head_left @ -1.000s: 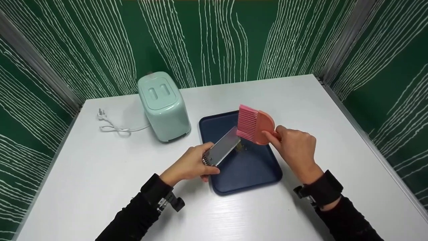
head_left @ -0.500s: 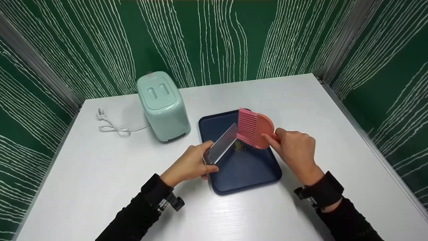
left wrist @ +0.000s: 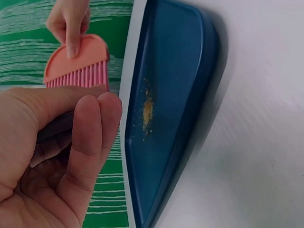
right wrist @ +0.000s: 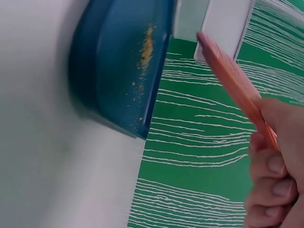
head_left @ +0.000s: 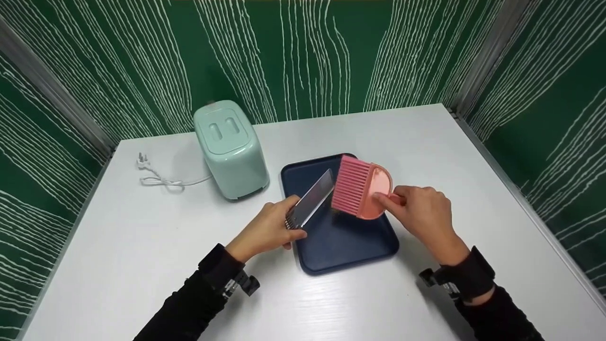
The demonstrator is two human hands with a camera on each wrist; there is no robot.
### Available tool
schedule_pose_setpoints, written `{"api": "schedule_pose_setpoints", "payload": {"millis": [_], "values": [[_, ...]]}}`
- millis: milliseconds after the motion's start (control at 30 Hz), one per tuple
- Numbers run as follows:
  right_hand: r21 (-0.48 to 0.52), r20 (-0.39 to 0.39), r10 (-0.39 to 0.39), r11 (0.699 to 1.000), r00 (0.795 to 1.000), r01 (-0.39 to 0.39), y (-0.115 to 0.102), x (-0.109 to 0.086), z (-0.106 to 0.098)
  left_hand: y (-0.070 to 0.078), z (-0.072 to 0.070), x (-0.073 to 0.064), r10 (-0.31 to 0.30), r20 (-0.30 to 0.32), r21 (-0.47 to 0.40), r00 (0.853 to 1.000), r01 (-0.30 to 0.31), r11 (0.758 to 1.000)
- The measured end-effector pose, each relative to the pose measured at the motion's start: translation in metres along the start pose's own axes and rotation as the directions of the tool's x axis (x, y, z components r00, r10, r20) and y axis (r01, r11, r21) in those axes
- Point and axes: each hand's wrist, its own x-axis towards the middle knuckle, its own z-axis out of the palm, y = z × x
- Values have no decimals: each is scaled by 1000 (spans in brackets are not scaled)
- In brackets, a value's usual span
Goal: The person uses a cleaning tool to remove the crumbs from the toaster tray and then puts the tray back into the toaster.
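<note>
My left hand [head_left: 265,227] grips one end of a thin metal crumb tray [head_left: 313,199], which is tilted up over a navy tray [head_left: 348,251]. In my right hand [head_left: 423,210] is the handle of a coral brush [head_left: 377,182] with pink bristles, the thumb lying on its head. The bristles [head_left: 350,184] face the crumb tray at its right, with a narrow gap visible between them in the head view. Yellowish crumbs [left wrist: 147,113] lie on the navy tray and are mostly hidden behind the brush in the head view. The right wrist view shows the crumbs [right wrist: 147,47] too.
A mint-green toaster [head_left: 232,151] stands at the back left, its white cord and plug [head_left: 143,163] lying to its left. The white table [head_left: 142,246] ends at green walls [head_left: 317,57] with white streaks behind and at both sides.
The brush has come down a little and turned so that more of its face shows. The crumb tray has tipped steeper and shifted slightly away from the bristles.
</note>
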Motion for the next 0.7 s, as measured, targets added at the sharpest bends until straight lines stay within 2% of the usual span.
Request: {"api": "schedule_pose_setpoints", "payload": {"millis": [67, 167, 267, 367, 467, 700], "values": [[63, 110, 58, 996, 992, -65, 0, -2, -4, 0, -1, 0, 9, -10, 17, 1000, -9, 1000], [171, 269, 91, 975, 959, -140, 0, -5, -9, 1, -1, 0, 13, -20, 32, 1000, -12, 999], [287, 403, 48, 942, 914, -175, -1, -10, -12, 1, -1, 1, 17, -31, 33, 999, -16, 999], [381, 508, -33, 905, 861, -190, -6, -15, -13, 1, 1, 2, 22, -39, 37, 999, -20, 999], [436, 555, -107, 882, 825, -179, -14, -19, -12, 0, 2, 3, 24, -41, 48, 999, -22, 999], [494, 539, -230, 865, 811, -83, -29, -22, -3, 0, 4, 3, 23, -34, 54, 999, -21, 998]]}}
